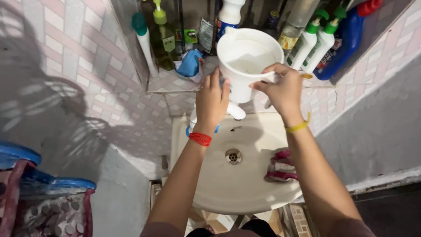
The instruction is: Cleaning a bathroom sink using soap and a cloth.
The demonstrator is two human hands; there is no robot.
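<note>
Head view: two hands grip one white jug.

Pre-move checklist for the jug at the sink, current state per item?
1. Right hand has a grip on the white jug at its rim and handle side: ok.
2. Left hand is on the tap, near the jug's base: ok.
3. Jug upright, mouth open upward: ok.
4. Jug contents: inside looks white and bare, water level cannot tell.
5. Water running from the tap: cannot tell, spout mostly hidden by the hands.
6. Basin drain uncovered; the red and white cloth lies apart on the right side: ok.
</note>
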